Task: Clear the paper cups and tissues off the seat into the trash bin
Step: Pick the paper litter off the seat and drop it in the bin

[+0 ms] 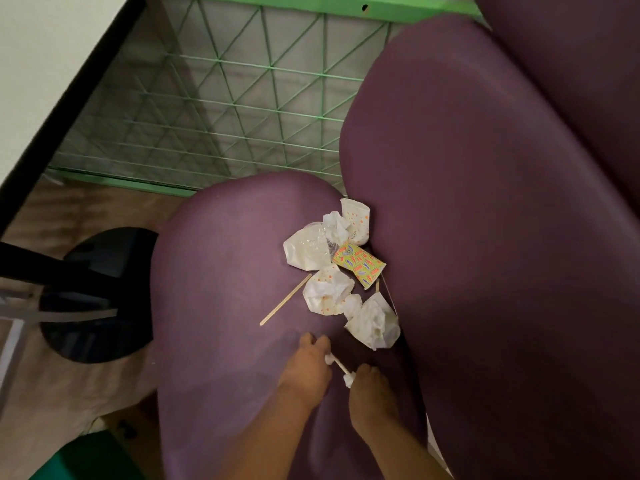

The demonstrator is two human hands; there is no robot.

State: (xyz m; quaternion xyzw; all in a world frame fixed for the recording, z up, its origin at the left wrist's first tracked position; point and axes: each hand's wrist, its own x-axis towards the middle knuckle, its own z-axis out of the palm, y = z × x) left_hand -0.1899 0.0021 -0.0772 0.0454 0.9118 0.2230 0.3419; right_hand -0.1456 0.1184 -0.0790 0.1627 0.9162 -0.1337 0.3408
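Purple seat (225, 271): crumpled cups (358, 265), tissues (374, 323); hands near.

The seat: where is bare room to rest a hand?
The purple seat is bare left of the wooden stick, out to its edge. It is crowded along the backrest crease, with cups and tissues. Both hands fill the near part.

Pretty dim, warm indoor light, nothing harsh. The purple seat (225, 278) goes murky toward the near right. Wide-angle lens bends the green mesh panel (221, 98) at the far edge. Overall soft and a bit smeary, the hands slightly blurred.
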